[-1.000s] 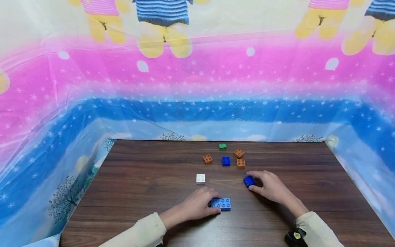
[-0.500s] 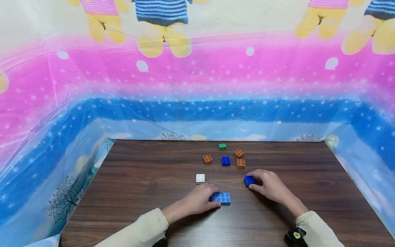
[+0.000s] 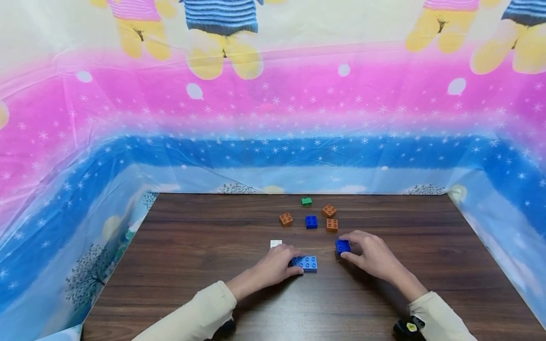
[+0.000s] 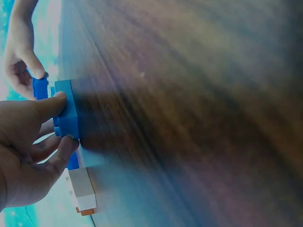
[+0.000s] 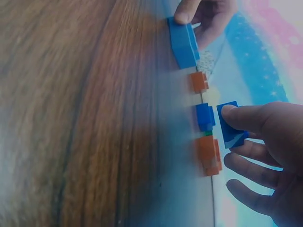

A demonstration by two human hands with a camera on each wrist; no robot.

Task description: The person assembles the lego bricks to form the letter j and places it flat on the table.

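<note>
My left hand [image 3: 277, 266] grips the left end of a light blue toy building brick [image 3: 310, 264], longer than the others, with thumb and fingers on opposite sides. To its right, my right hand [image 3: 375, 255] pinches a dark blue square brick [image 3: 342, 246] between thumb and fingers; in the right wrist view this dark blue brick [image 5: 231, 125] appears raised off the table. A gap separates the two held bricks. Just behind the left hand lies a white brick [image 3: 276, 243], partly hidden by that hand.
Farther back on the dark wooden table [image 3: 192, 255] lie another dark blue brick [image 3: 311, 222], a green brick [image 3: 306, 201], and orange bricks: one at left [image 3: 286, 219], two at right [image 3: 332, 224]. A printed cloth [image 3: 273, 151] rises along the table's back and sides.
My left hand has slid the light blue brick away from me, now partly covering the white brick. My right hand has barely moved and still pinches the dark blue brick.
</note>
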